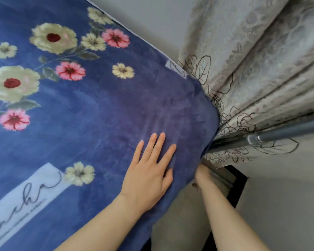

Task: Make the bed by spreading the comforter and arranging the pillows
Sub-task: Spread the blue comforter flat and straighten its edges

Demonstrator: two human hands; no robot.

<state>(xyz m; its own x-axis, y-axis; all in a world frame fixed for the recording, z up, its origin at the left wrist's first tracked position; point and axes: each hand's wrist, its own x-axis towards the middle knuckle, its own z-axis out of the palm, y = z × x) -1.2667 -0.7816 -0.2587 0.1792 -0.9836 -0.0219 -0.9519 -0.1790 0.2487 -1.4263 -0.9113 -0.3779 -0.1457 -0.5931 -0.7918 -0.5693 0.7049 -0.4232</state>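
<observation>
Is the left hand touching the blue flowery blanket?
Touching. The head view shows the left hand lying flat, fingers spread, pressed on the blue blanket with no gap.

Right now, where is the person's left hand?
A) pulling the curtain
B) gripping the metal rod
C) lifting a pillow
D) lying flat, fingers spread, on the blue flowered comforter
D: the left hand lies palm down, fingers spread, on the comforter near its corner.

Right hand (202,175) fingers hidden under comforter (101,109) corner, perhaps gripping.

Left hand (149,175) flat on blue floral comforter (101,109), beside curtain (252,60)
</observation>
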